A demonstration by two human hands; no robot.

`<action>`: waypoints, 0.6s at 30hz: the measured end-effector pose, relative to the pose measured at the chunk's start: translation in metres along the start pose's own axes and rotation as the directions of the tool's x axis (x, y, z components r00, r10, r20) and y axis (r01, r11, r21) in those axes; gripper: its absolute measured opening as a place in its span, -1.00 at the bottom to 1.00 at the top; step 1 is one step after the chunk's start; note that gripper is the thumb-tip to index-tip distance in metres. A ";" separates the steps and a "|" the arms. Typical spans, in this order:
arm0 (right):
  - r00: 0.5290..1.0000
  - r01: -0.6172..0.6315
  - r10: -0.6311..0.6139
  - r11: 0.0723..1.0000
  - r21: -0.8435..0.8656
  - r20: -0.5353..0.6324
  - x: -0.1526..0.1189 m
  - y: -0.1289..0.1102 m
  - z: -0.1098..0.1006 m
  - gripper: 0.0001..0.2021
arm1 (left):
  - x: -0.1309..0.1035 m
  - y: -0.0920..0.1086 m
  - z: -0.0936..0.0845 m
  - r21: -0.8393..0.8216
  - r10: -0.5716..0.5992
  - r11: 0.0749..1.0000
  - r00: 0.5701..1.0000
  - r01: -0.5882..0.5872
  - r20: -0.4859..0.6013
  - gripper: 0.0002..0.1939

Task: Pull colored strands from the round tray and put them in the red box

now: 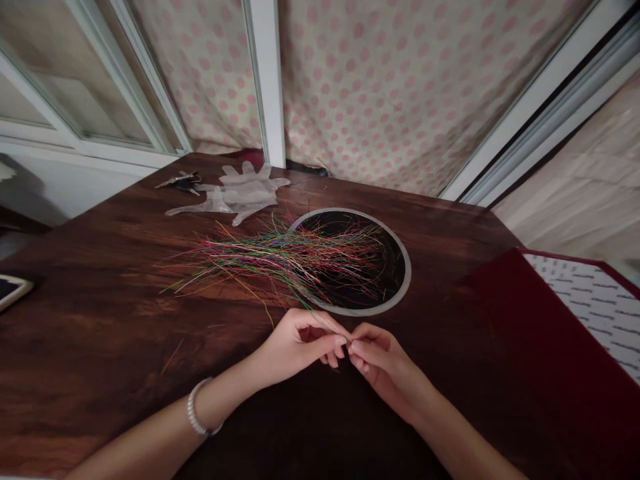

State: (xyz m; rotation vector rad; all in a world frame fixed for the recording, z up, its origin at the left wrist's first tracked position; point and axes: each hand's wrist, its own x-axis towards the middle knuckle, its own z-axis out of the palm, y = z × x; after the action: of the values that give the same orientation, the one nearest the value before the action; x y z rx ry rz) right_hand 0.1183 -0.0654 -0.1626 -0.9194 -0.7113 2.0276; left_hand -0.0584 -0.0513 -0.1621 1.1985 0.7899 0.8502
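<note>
My left hand (303, 343), with a beaded bracelet (196, 408) at its wrist, pinches a thin coloured wire (315, 312) between thumb and forefinger. Against its fingertips, my right hand (385, 363) is also closed in a pinch, apparently at the same wire's end; the fingers hide most of that spot. Just beyond both hands lies a loose bundle of thin red, green, yellow and white wires (260, 252). Its right part rests over a round black disc with a pale grey rim (407, 273).
A clear plastic glove (245, 190) and a set of keys (183, 181) lie at the back of the dark wooden table (100, 320). A phone (14, 291) is at the left edge. To the right stands an open dark red box or folder (520, 320) with a printed white lining.
</note>
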 end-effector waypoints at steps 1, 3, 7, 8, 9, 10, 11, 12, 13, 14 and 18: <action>1.000 0.016 -0.016 0.999 -0.028 -0.020 0.000 0.000 0.001 -0.86 | 0.000 0.000 0.000 -0.003 -0.003 1.000 1.000 0.003 -0.006 -0.81; 0.996 0.055 -0.061 0.994 -0.096 -0.060 0.000 0.001 0.002 -0.84 | 0.001 -0.001 0.001 -0.006 -0.008 1.000 1.000 0.008 -0.017 -0.80; 0.980 0.121 -0.152 0.970 -0.212 -0.133 0.002 0.003 0.002 -0.82 | 0.003 -0.002 0.001 -0.002 -0.027 1.000 0.999 0.027 -0.044 -0.78; 0.976 0.128 -0.161 0.968 -0.214 -0.146 0.003 0.003 0.002 -0.81 | 0.003 -0.002 0.001 -0.007 -0.034 0.999 0.998 0.034 -0.049 -0.78; 0.975 0.130 -0.162 0.971 -0.201 -0.153 0.003 0.003 0.002 -0.81 | 0.004 -0.002 0.001 -0.019 -0.042 0.999 0.998 0.041 -0.051 -0.78; 0.976 0.126 -0.154 0.977 -0.174 -0.152 0.003 0.003 0.001 -0.81 | 0.004 -0.001 0.001 -0.037 -0.052 0.998 0.997 0.050 -0.050 -0.78; 0.981 0.115 -0.135 0.984 -0.140 -0.141 0.002 0.002 0.001 -0.80 | 0.004 -0.001 0.000 -0.060 -0.063 0.996 0.997 0.060 -0.047 -0.78; 0.987 0.098 -0.110 0.990 -0.102 -0.121 0.002 0.002 0.001 -0.80 | 0.004 -0.001 0.000 -0.085 -0.074 0.994 0.996 0.070 -0.042 -0.79; 0.992 0.080 -0.086 0.994 -0.068 -0.095 0.002 0.001 0.000 -0.81 | 0.004 -0.001 -0.001 -0.112 -0.085 0.990 0.996 0.081 -0.038 -0.79; 0.996 0.062 -0.064 0.997 -0.039 -0.067 0.002 0.001 0.000 -0.82 | 0.004 -0.001 -0.001 -0.139 -0.097 0.986 0.995 0.091 -0.034 -0.80; 1.000 0.010 -0.011 0.998 0.068 0.017 0.003 0.001 -0.004 -0.86 | 0.003 -0.001 -0.002 -0.243 -0.134 0.962 0.991 0.125 -0.023 -0.83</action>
State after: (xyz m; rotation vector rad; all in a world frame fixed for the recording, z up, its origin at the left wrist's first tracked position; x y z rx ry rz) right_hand 0.1198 -0.0632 -0.1669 -0.8583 -0.6517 2.0398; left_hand -0.0587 -0.0475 -0.1638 0.9075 0.7639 0.8373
